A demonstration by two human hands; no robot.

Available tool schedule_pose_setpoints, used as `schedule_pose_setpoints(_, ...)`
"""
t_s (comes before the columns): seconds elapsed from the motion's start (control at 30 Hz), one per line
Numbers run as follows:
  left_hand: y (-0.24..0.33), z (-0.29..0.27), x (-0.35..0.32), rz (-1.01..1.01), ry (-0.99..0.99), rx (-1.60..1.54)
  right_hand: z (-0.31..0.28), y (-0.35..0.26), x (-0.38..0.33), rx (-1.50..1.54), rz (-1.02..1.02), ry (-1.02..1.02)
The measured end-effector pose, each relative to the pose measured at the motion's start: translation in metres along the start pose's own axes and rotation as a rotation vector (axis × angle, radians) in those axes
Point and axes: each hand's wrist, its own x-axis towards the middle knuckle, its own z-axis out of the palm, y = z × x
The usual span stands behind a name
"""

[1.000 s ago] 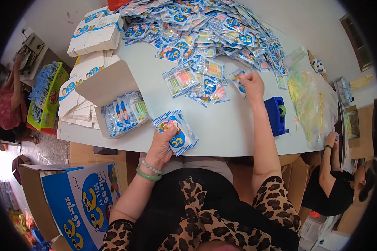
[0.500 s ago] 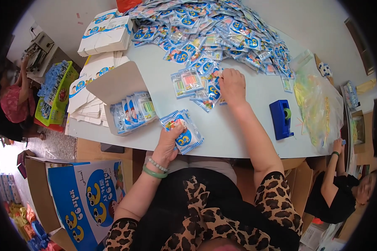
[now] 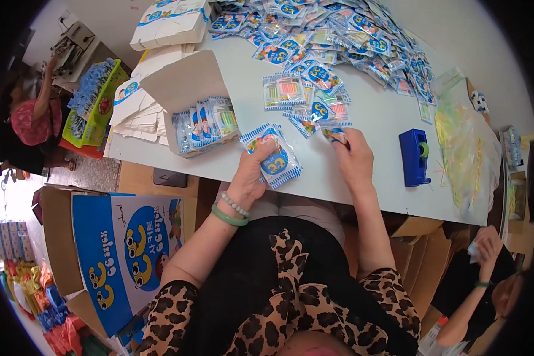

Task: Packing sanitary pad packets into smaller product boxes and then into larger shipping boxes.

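My left hand [image 3: 250, 174] is closed on a small stack of clear-and-blue sachets [image 3: 282, 163], thumb on top, over the table's front edge. To its right, my right hand [image 3: 356, 157] pinches one sachet [image 3: 337, 137] by its edge, tilted above the tabletop. A few loose sachets [image 3: 288, 89] overlap on the table just beyond both hands; coloured sticks show through some of them. Left of my left hand stands an open white carton [image 3: 202, 148], its lid raised, with several sachets upright inside.
A large heap of sachets [image 3: 350, 41] covers the table's far side. Flat white cartons [image 3: 139, 115] are stacked at left. A blue tape dispenser [image 3: 414, 159] and a plastic bag [image 3: 466, 154] lie right. A big blue box [image 3: 127, 249] stands below left. Two people work nearby.
My right hand has drawn back from the loose sachets toward me, now with one sachet in its fingers. My left hand still holds its stack. The whole view has shifted slightly.
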Motion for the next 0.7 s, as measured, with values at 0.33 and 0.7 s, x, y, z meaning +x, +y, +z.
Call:
schedule_pose_setpoints(0.33, 0.005, 0.016, -0.004, -0.012, -0.012, 0.109, 0.04, -0.062, -0.018, 1.139, 0.418, -0.388)
schedule_pose_setpoints(0.7, 0.013, 0.006, -0.007, 0.049, 0.054, 0.109, 0.062, -0.056, -0.02, 0.485, -0.146, -0.201)
